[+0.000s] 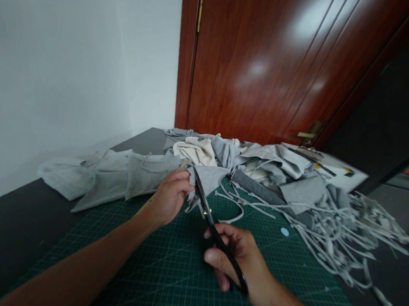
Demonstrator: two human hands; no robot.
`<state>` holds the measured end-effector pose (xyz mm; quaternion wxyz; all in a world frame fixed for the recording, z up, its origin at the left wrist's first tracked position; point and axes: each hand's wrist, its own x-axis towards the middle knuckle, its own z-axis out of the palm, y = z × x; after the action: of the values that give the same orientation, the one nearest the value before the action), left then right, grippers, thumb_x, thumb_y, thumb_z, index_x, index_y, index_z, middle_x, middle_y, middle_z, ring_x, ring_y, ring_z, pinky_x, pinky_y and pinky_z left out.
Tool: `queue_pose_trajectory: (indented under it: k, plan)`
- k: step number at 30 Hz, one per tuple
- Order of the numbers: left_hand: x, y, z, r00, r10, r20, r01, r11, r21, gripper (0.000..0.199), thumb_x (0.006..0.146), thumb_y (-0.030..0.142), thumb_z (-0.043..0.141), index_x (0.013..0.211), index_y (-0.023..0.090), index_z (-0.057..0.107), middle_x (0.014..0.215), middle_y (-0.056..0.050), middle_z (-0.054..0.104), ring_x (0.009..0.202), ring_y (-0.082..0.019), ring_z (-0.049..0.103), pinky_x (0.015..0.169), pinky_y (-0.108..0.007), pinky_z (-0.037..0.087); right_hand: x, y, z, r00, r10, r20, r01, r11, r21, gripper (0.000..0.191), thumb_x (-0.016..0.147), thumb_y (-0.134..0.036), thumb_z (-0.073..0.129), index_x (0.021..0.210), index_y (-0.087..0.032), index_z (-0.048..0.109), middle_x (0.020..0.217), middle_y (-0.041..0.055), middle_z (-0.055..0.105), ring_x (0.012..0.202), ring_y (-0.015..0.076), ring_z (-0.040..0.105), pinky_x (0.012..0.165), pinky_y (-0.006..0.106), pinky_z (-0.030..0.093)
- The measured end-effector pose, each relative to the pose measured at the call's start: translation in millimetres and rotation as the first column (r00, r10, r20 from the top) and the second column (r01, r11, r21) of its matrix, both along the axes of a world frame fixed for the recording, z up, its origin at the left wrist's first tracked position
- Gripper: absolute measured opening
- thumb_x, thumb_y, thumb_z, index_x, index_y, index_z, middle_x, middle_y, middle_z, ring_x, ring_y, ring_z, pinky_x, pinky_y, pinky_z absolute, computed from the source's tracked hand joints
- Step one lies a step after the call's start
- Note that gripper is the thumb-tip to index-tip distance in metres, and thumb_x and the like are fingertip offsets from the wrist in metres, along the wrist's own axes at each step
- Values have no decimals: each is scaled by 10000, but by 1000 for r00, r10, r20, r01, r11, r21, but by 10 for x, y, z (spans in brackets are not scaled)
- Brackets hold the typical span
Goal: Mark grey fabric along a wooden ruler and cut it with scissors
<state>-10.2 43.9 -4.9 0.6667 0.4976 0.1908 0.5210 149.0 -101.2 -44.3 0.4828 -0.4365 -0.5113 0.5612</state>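
Note:
My left hand (pixel 172 196) is closed, pinching a light grey piece of fabric (pixel 211 176) by its left edge, above the green cutting mat (pixel 138 263). In my right hand (pixel 236 257) is a pair of black-handled scissors (pixel 208 212), with the fingers wrapped round the handles. The blades point up and away from me and lie at the fabric's left side, just right of my left fingers. Whether the blades have fabric between them is hard to make out. A narrow cut strip (pixel 234 218) curls on the mat to the right.
Grey cloth pieces (pixel 112 179) lie at the left back. A heap of grey and cream fabric (pixel 197 152) sits behind my hands. To the right are a tangle of thin strips (pixel 341 232) and a small pale disc (pixel 284 231). A wooden door (pixel 254 67) stands behind the table.

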Motion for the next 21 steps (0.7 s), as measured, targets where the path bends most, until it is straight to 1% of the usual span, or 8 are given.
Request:
queue_pose_trajectory:
  k: [7, 12, 16, 19, 21]
  plan:
    - [-10, 11, -15, 1000, 0, 11, 0, 1000, -14, 220, 563, 145, 715, 522, 215, 511, 559, 33, 507, 562, -151, 544, 555, -284, 477, 9, 2, 21, 1000, -14, 17, 15, 999, -29, 605, 714, -563, 996, 1036, -173, 666, 469, -111, 548, 339, 67, 431, 362, 154, 304]
    - [-18, 13, -3, 1000, -4, 22, 5, 999, -32, 191, 562, 135, 705, 539, 203, 528, 568, 31, 515, 556, -140, 546, 562, -274, 479, 4, 15, 20, 1000, -21, 16, 22, 999, -39, 616, 696, -543, 1012, 1038, -163, 670, 459, -108, 554, 335, 65, 432, 359, 151, 297]
    - [-31, 27, 11, 1000, -16, 17, 17, 999, -49, 143, 554, 138, 711, 582, 192, 582, 599, 23, 551, 563, -147, 562, 562, -276, 491, 16, 27, -10, 1000, -20, -14, 20, 1000, -11, 634, 676, -540, 1022, 1049, -165, 674, 469, -106, 564, 328, 69, 439, 352, 156, 309]
    - [-46, 51, 10, 1000, 3, 19, -2, 998, -55, 178, 567, 125, 721, 573, 202, 561, 567, 38, 522, 545, -150, 566, 548, -270, 489, 47, 35, -5, 1000, -18, -13, 19, 999, 32, 619, 704, -546, 1004, 1069, -168, 678, 464, -105, 563, 331, 74, 447, 363, 159, 305]
    - [-51, 64, 7, 1000, 22, 18, -20, 998, -56, 193, 581, 122, 729, 571, 205, 556, 553, 43, 514, 542, -150, 566, 547, -266, 489, 78, 50, 16, 999, -40, 7, 40, 997, 64, 605, 722, -549, 990, 1076, -168, 681, 462, -103, 564, 334, 76, 443, 373, 165, 307]
